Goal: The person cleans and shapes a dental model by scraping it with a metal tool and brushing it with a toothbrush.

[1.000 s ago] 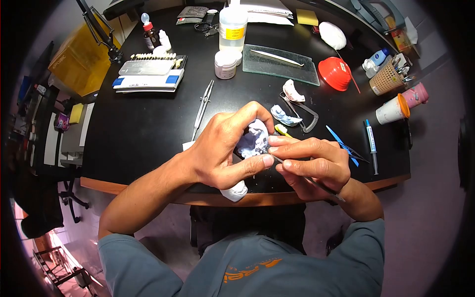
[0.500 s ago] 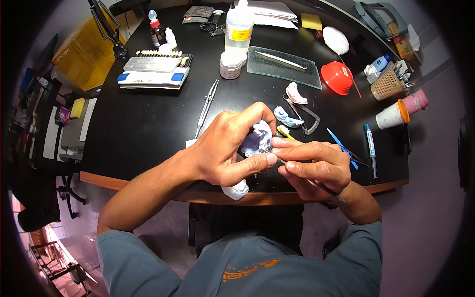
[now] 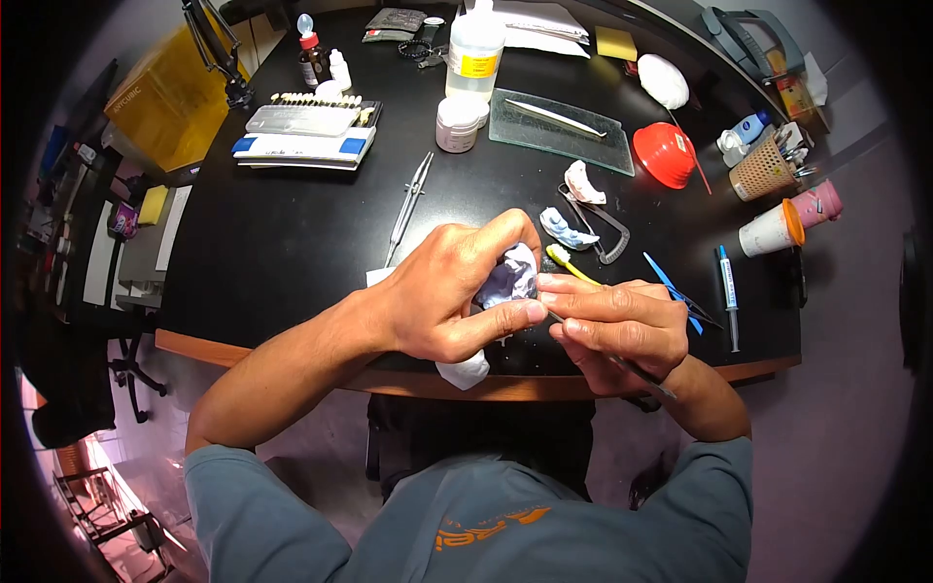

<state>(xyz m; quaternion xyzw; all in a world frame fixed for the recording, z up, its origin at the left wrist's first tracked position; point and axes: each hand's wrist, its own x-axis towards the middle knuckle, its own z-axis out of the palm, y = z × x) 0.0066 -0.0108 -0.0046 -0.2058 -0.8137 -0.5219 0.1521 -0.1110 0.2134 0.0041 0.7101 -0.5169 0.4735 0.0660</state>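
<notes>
My left hand (image 3: 447, 291) is wrapped round a bluish-white dental cast (image 3: 507, 277), its thumb along the near edge. Partly covered by the fingers, the cast shows its uneven inner side. My right hand (image 3: 627, 325) pinches a thin metal hand instrument (image 3: 641, 375); its tip meets the cast's right edge near my left thumb, though the exact contact is hidden. Below my left hand a white lump (image 3: 465, 371) lies at the desk edge. Just beyond my right fingers are a yellow toothbrush (image 3: 575, 266), a pale blue cast piece (image 3: 567, 230) and a metal caliper (image 3: 613, 241).
Metal tweezers (image 3: 409, 209) lie left of my hands; blue tweezers (image 3: 669, 280) and a syringe (image 3: 729, 299) lie right. Farther back stand a glass slab (image 3: 559, 141), a red bowl (image 3: 665, 155), a large bottle (image 3: 474, 63), a jar (image 3: 457, 126) and a shade guide (image 3: 301, 121).
Both hands keep their hold and stay almost in place at the cast. The view has shifted slightly; the cast appears tilted a little differently.
</notes>
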